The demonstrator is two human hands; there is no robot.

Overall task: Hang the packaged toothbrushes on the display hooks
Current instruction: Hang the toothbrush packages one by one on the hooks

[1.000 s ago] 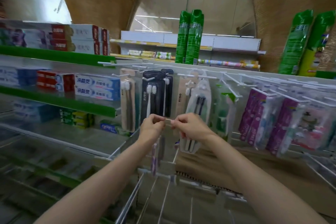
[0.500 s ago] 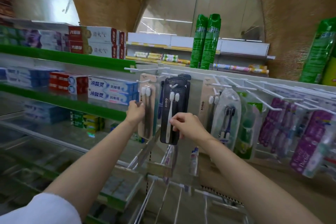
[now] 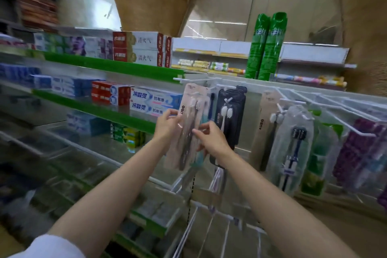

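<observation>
While raised to the beige toothbrush pack (image 3: 189, 123), left hand (image 3: 167, 124) and right hand (image 3: 211, 139).

Green-edged shelves (image 3: 109, 65) on the frame's left hold toothpaste boxes (image 3: 137, 48). White display hooks (image 3: 293, 101) at center-right carry hanging toothbrush packs (image 3: 230, 115).

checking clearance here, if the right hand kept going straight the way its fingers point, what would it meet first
The right hand points up-left at the beige toothbrush pack, which its fingertips seem already to touch; the left hand lies just beyond. Depth is unclear.
</observation>
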